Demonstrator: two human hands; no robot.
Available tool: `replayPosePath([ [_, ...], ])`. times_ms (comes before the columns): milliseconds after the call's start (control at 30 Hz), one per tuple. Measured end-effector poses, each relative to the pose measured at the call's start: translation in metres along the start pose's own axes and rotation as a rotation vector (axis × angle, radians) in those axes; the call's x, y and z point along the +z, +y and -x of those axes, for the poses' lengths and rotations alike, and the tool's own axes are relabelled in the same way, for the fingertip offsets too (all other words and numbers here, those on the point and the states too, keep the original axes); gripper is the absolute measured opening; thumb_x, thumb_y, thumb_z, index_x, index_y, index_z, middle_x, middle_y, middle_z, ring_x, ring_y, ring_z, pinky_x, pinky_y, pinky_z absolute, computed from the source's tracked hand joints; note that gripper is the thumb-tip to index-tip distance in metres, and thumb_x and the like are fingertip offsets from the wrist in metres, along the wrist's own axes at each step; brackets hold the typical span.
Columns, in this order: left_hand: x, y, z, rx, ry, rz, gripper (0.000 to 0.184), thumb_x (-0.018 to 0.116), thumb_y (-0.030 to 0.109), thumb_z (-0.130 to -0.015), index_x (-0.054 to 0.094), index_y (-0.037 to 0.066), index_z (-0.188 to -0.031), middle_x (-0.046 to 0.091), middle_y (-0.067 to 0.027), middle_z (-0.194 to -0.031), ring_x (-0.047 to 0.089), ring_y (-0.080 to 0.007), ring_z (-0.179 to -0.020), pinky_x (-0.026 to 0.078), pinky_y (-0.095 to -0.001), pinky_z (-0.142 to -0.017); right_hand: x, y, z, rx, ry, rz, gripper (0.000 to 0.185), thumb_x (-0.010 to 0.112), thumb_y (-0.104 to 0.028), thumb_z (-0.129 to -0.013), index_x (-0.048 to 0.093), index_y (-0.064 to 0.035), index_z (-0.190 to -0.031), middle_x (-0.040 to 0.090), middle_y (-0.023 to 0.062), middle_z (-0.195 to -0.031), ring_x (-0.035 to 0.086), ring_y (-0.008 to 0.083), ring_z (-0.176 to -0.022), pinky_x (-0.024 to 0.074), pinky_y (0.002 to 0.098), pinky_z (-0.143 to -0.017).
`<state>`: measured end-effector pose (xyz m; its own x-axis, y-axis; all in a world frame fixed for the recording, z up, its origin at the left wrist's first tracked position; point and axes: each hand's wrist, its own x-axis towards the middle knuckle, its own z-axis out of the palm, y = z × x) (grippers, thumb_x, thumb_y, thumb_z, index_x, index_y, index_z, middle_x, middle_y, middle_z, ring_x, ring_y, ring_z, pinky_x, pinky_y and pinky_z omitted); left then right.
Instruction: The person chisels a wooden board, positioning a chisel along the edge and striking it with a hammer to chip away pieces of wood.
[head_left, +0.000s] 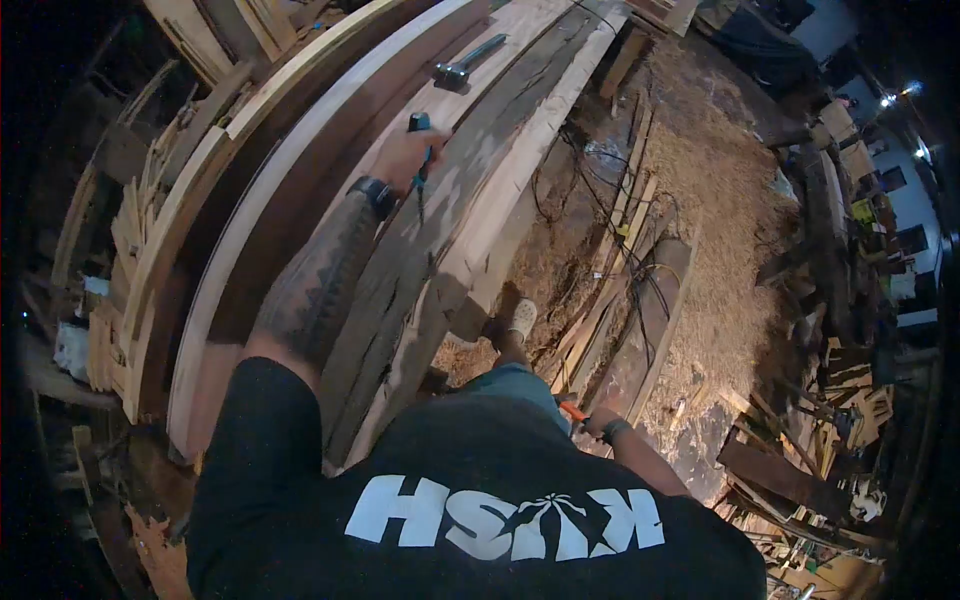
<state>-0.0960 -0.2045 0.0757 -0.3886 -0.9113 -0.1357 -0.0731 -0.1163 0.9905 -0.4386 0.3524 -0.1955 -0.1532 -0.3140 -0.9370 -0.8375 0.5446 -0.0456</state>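
Observation:
My left hand (405, 158) is closed around a teal-and-black tool (419, 122), above a long wooden plank. A thin dark end points back toward me; I cannot tell the tool's exact kind. Just beyond it a hammer (453, 75) lies on the pale wood. My right hand (603, 420) is low beside my right leg, fingers wrapped on an orange-handled object (573, 411) whose other end is hidden by my clothing. Under my left arm runs the rough, grey-edged plank (455, 185).
Long curved boards (290, 170) stand along the left. Wood shavings (700, 200) cover the floor. A beam (650, 310) with black cables (640, 290) over it lies right of my foot. Scrap wood (800, 470) is piled at the lower right.

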Motion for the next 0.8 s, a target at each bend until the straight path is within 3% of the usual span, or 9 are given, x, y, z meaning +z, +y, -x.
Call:
replayPosePath([
  [100, 0.029, 0.014, -0.045, 0.214, 0.020, 0.300, 0.024, 0.078, 0.022, -0.088, 0.059, 0.007, -0.082, 0.058, -0.0031, -0.067, 0.058, -0.0168, -0.057, 0.046, -0.0339, -0.054, -0.029, 0.025, -0.050, 0.032, -0.110, 0.029, 0.056, 0.061, -0.057, -0.094, 0.075, -0.0033, -0.088, 0.074, 0.0151, -0.082, 0.069, 0.0276, -0.066, 0.0565, 0.0451, -0.065],
  [167, 0.041, 0.021, -0.086, 0.281, 0.017, 0.286, 0.024, 0.080, 0.021, -0.085, 0.060, 0.007, -0.083, 0.060, -0.0034, -0.072, 0.058, -0.0170, -0.060, 0.046, -0.0331, -0.057, -0.069, 0.021, -0.058, 0.109, -0.155, -0.056, 0.033, 0.064, -0.035, -0.095, 0.078, -0.0061, -0.101, 0.072, 0.0171, -0.084, 0.070, 0.0260, -0.065, 0.0563, 0.0416, -0.057],
  [267, 0.064, 0.028, -0.153, 0.412, -0.084, 0.214, 0.023, 0.080, 0.021, -0.084, 0.061, 0.008, -0.083, 0.061, -0.0028, -0.073, 0.058, -0.0155, -0.064, 0.046, -0.0320, -0.061, -0.122, 0.033, -0.078, 0.121, -0.177, -0.120, 0.026, 0.067, -0.025, -0.094, 0.078, -0.0038, -0.105, 0.071, 0.0176, -0.084, 0.069, 0.0249, -0.062, 0.0563, 0.0397, -0.052],
  [400, 0.094, 0.032, -0.216, 0.281, -0.068, 0.178, 0.023, 0.081, 0.020, -0.082, 0.062, 0.008, -0.081, 0.060, -0.0020, -0.067, 0.057, -0.0139, -0.064, 0.045, -0.0308, -0.062, -0.186, 0.045, -0.091, 0.054, -0.089, -0.178, 0.029, 0.070, -0.024, -0.090, 0.075, 0.0023, -0.100, 0.073, 0.0166, -0.081, 0.069, 0.0242, -0.058, 0.0565, 0.0401, -0.050],
  [433, 0.097, 0.029, -0.227, 0.235, -0.069, 0.171, 0.022, 0.082, 0.019, -0.081, 0.063, 0.007, -0.081, 0.060, -0.0020, -0.067, 0.057, -0.0138, -0.064, 0.043, -0.0305, -0.060, -0.202, 0.045, -0.094, -0.040, -0.013, -0.026, 0.028, 0.069, -0.024, -0.090, 0.074, 0.0037, -0.096, 0.072, 0.0165, -0.078, 0.069, 0.0252, -0.056, 0.0561, 0.0412, -0.049],
  [533, 0.107, 0.012, -0.253, 0.241, -0.049, 0.234, 0.025, 0.082, 0.022, -0.080, 0.062, 0.009, -0.078, 0.060, -0.0015, -0.066, 0.057, -0.0117, -0.056, 0.041, -0.0286, -0.049, -0.250, 0.049, -0.105, -0.030, -0.014, -0.099, 0.029, 0.070, -0.023, -0.089, 0.072, 0.0048, -0.093, 0.072, 0.0179, -0.077, 0.070, 0.0256, -0.058, 0.0561, 0.0421, -0.049],
  [633, 0.110, -0.005, -0.268, 0.253, -0.020, 0.169, 0.024, 0.082, 0.021, -0.080, 0.062, 0.009, -0.078, 0.059, -0.0015, -0.066, 0.056, -0.0120, -0.055, 0.039, -0.0280, -0.047, -0.287, 0.050, -0.109, 0.061, -0.082, -0.291, 0.051, 0.079, -0.042, -0.083, 0.073, 0.0056, -0.100, 0.075, 0.0186, -0.082, 0.074, 0.0311, -0.070, 0.0594, 0.0443, -0.066],
  [700, 0.112, -0.009, -0.269, 0.200, -0.019, 0.187, 0.023, 0.082, 0.021, -0.081, 0.062, 0.010, -0.078, 0.058, -0.0013, -0.065, 0.056, -0.0118, -0.054, 0.037, -0.0277, -0.046, -0.312, 0.041, -0.105, 0.015, 0.014, -0.094, 0.051, 0.079, -0.042, -0.085, 0.073, 0.0059, -0.100, 0.075, 0.0197, -0.083, 0.074, 0.0309, -0.070, 0.0588, 0.0448, -0.065],
  [800, 0.116, -0.005, -0.268, 0.160, -0.023, 0.194, 0.023, 0.082, 0.020, -0.081, 0.062, 0.010, -0.078, 0.056, -0.0005, -0.064, 0.054, -0.0109, -0.054, 0.037, -0.0275, -0.047, -0.316, 0.057, -0.140, -0.021, 0.095, -0.077, 0.032, 0.079, -0.028, -0.085, 0.071, 0.0023, -0.091, 0.071, 0.0160, -0.076, 0.072, 0.0267, -0.064, 0.0574, 0.0418, -0.057],
])
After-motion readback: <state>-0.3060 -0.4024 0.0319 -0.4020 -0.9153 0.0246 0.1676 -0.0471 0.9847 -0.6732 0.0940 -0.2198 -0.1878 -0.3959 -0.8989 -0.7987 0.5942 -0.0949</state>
